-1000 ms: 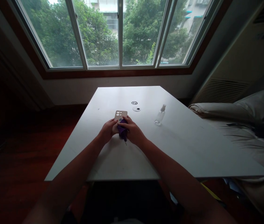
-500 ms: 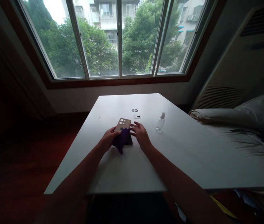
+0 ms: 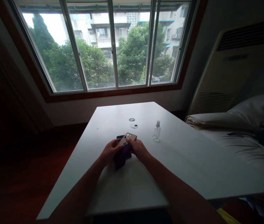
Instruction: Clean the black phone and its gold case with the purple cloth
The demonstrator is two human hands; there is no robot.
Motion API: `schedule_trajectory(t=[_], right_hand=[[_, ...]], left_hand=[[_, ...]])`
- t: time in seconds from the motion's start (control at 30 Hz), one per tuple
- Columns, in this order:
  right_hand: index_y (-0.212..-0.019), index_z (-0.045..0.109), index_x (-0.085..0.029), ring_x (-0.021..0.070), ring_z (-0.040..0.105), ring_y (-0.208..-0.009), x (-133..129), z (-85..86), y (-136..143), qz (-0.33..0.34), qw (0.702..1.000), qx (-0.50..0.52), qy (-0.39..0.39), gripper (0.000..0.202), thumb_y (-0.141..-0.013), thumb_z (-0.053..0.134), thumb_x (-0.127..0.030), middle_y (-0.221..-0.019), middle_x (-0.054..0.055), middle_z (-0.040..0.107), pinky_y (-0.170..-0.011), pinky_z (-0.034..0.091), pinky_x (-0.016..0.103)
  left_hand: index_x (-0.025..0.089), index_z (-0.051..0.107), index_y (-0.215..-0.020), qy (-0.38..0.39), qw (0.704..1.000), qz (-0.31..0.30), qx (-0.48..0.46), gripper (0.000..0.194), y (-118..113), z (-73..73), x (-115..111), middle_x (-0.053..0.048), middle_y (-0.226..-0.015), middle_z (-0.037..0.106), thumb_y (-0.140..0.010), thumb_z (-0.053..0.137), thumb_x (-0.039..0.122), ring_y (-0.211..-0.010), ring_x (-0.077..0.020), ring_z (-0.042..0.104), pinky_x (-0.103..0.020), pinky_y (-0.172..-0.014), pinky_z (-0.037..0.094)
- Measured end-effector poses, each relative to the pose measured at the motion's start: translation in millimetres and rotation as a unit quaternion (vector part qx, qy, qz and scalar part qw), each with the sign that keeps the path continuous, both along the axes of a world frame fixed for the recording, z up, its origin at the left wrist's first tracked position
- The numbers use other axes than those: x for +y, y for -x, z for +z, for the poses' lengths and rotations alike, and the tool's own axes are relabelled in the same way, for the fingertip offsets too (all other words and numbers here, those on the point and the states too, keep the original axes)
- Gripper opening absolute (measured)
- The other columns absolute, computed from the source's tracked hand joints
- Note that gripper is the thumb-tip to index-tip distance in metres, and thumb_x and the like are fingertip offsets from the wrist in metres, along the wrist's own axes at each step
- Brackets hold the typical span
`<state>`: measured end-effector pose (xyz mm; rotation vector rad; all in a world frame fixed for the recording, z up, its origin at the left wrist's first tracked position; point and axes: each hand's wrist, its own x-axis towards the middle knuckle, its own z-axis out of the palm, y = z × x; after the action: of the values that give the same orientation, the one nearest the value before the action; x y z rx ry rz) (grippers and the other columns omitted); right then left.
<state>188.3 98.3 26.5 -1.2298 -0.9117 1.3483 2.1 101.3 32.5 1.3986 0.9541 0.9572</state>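
Observation:
A tan phone case (image 3: 131,136) with round camera holes is held over the table between both hands, tilted. My left hand (image 3: 109,151) grips its left side, fingers closed. On the opposite side, my right hand (image 3: 139,150) is closed on the case, thumb on its face. A purple cloth (image 3: 122,154) drapes over the lower part of the case and hangs toward me, bunched between the hands. Behind the case, a dark flat thing like a phone (image 3: 119,137) shows only at its upper edge; the rest is hidden.
On the white table (image 3: 181,168) a clear spray bottle (image 3: 156,133) stands upright, right of my hands. Two round flat pieces (image 3: 134,126) lie beyond the case. A cushioned seat (image 3: 246,140) adjoins on the right; a window is ahead.
My right hand has closed onto the right side of the case, where its fingers were spread before. The case has tilted rightward with the cloth. The camera view has shifted upward.

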Motion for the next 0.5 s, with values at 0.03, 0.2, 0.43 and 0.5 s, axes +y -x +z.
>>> schedule_trajectory(t=[0.03,0.2,0.43,0.5], right_hand=[[-0.107,0.071,-0.014,0.0131,0.059,-0.061,0.7,-1.1,0.1,-0.014,1.000,0.004,0.001,0.041,-0.081,0.073,-0.046,-0.084,0.006,0.068,-0.044,0.046,0.021],[-0.105,0.069,-0.015,0.0160,0.065,-0.070,1.7,0.1,-1.6,-0.096,0.994,0.052,0.000,0.036,-0.084,0.071,-0.044,-0.091,0.008,0.070,-0.047,0.052,0.021],[-0.106,0.066,-0.016,0.0179,0.069,-0.079,0.8,10.6,-1.4,-0.128,0.977,0.171,-0.002,0.032,-0.084,0.073,-0.038,-0.096,0.008,0.070,-0.052,0.058,0.023],[-0.103,0.065,-0.015,0.0166,0.067,-0.074,1.7,9.9,-1.5,-0.111,0.977,0.180,0.013,0.031,-0.082,0.074,-0.036,-0.090,0.006,0.068,-0.050,0.056,0.023]], left_hand=[[0.018,0.064,-0.130,-0.041,0.998,0.029,0.041,0.054,-1.3,-1.6,0.1,-0.013,-0.117,0.072,-0.085,0.076,0.044,-0.096,-0.0253,0.070,-0.036,-0.080,0.057],[0.022,0.069,-0.120,-0.297,0.927,0.138,0.183,0.033,-2.4,4.5,-7.4,-0.011,-0.119,0.069,-0.097,0.059,0.044,-0.103,-0.0257,0.068,-0.041,-0.088,0.057],[0.033,0.060,-0.140,-0.473,0.834,0.017,0.284,0.047,-5.2,9.4,-13.6,-0.007,-0.147,0.057,-0.094,0.069,0.034,-0.136,-0.0317,0.052,-0.055,-0.113,0.044],[0.034,0.058,-0.142,-0.474,0.834,-0.001,0.283,0.044,-6.4,4.6,-10.7,-0.006,-0.149,0.056,-0.099,0.059,0.027,-0.136,-0.0292,0.053,-0.053,-0.113,0.045]])
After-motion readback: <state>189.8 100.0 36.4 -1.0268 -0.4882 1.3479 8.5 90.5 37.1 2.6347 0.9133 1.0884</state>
